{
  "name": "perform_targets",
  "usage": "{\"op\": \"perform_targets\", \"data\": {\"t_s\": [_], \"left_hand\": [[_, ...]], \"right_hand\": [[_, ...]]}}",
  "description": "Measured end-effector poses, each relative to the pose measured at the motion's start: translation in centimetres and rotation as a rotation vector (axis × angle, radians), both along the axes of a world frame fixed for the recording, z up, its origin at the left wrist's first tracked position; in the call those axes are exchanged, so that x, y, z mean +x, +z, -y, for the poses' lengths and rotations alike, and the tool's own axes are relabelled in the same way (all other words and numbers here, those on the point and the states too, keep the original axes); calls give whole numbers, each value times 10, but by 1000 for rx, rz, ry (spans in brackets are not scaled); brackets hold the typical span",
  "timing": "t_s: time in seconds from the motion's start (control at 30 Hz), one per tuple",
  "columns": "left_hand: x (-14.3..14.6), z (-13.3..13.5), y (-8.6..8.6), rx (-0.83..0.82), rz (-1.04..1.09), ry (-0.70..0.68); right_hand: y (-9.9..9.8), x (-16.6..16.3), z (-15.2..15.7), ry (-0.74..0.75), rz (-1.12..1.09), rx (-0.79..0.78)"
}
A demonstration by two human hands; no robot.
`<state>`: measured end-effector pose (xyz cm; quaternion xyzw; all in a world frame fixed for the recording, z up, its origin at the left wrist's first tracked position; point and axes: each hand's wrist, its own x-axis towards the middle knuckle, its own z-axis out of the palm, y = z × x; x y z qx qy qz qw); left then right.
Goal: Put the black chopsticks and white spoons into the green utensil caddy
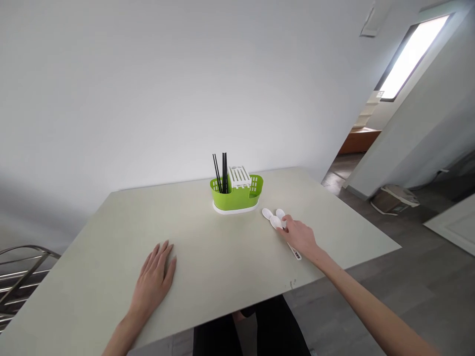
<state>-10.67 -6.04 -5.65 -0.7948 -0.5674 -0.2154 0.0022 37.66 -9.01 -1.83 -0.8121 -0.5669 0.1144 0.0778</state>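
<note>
My left hand (pixel 154 277) lies flat and open on the pale table (pixel 222 257), fingers stretched out, holding nothing. My right hand (pixel 301 236) rests on a small cluster of white spoons (pixel 273 218) to the right of a green cutlery caddy (pixel 237 195); its fingers curl over their handles. The spoon bowls stick out past the fingertips toward the caddy, and one handle end shows behind the palm. The caddy holds several black chopsticks (pixel 221 173) upright and a white slotted insert (pixel 240 176).
A white wall stands close behind the table's far edge. A metal rack (pixel 18 277) is at the lower left. To the right, a grey floor leads to a doorway, with a flat box (pixel 395 196) lying on it.
</note>
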Motion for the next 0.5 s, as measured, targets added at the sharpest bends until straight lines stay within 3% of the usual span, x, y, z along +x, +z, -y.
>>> {"op": "perform_targets", "data": {"t_s": [0.13, 0.5], "left_hand": [[-2, 1, -5, 28, -31, -12], [-5, 2, -10, 90, -42, -30]], "right_hand": [[-5, -16, -7, 1, 106, -101], [-13, -17, -6, -31, 144, -128]]}}
